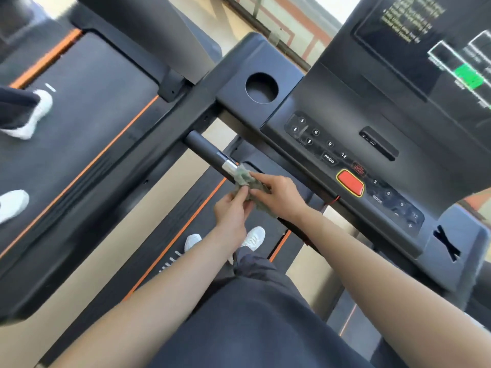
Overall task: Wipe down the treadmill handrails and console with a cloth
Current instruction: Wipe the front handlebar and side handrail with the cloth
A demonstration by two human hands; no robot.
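Below me my own pair of white lace-up sneakers (252, 239) stand on the black running belt (170, 235), which has a thin orange stripe along its edge. My dark navy trousers (255, 309) fill the lower middle of the view. Off to the left runs a neighbouring black treadmill deck with an orange side line (87, 123) — another person's white sneakers (32, 115) are on it, under dark trouser legs. Between the two machines lies a strip of pale beige floor (164, 187). Far ahead, a glass wall with reddish-brown framing (287, 30) shows, blurred.
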